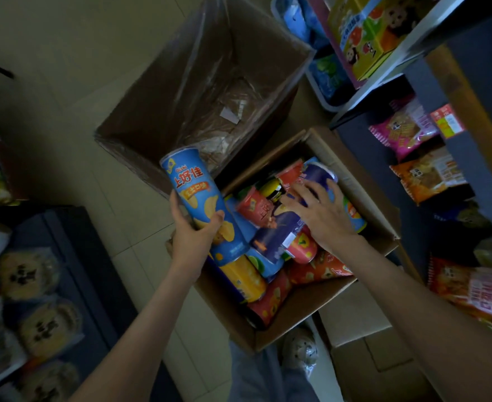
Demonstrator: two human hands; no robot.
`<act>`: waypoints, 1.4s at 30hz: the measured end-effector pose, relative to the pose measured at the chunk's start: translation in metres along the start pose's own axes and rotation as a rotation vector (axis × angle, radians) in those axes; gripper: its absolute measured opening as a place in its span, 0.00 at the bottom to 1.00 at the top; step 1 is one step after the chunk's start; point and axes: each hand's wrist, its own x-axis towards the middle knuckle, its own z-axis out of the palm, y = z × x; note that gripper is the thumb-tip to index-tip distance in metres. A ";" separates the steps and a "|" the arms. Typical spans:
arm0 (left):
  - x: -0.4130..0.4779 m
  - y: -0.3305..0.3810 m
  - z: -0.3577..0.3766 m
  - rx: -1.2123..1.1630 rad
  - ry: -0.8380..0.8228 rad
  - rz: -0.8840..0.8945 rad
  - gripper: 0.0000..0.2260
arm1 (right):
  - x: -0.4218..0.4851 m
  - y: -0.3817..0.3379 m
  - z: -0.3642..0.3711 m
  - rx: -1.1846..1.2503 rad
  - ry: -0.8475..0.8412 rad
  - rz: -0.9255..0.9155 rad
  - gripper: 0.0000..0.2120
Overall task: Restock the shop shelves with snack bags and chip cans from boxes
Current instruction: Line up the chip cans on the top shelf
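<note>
Blue chip can (pixel 201 198) tilted above cardboard box (pixel 282 329), box packed with jumbled red, blue, yellow chip cans (pixel 270 227)

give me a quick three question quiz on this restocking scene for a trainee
1. True or false: the left hand grips a blue chip can.
2. The right hand rests on: A) chip cans in the smaller cardboard box; B) snack bags on a shelf; C) the floor.
3. Fill in: the larger cardboard box is lined with clear ____.

Key: 1 true; 2 A; 3 plastic.
</note>
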 end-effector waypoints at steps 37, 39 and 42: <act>-0.119 0.099 0.023 0.011 -0.363 0.080 0.40 | -0.084 -0.025 -0.187 1.387 0.267 0.975 0.54; -0.149 0.127 0.030 0.000 -0.435 0.129 0.39 | -0.102 -0.021 -0.224 1.539 0.326 0.961 0.53; -0.198 0.165 0.038 0.047 -0.584 0.202 0.40 | -0.135 -0.016 -0.281 1.772 0.386 0.833 0.54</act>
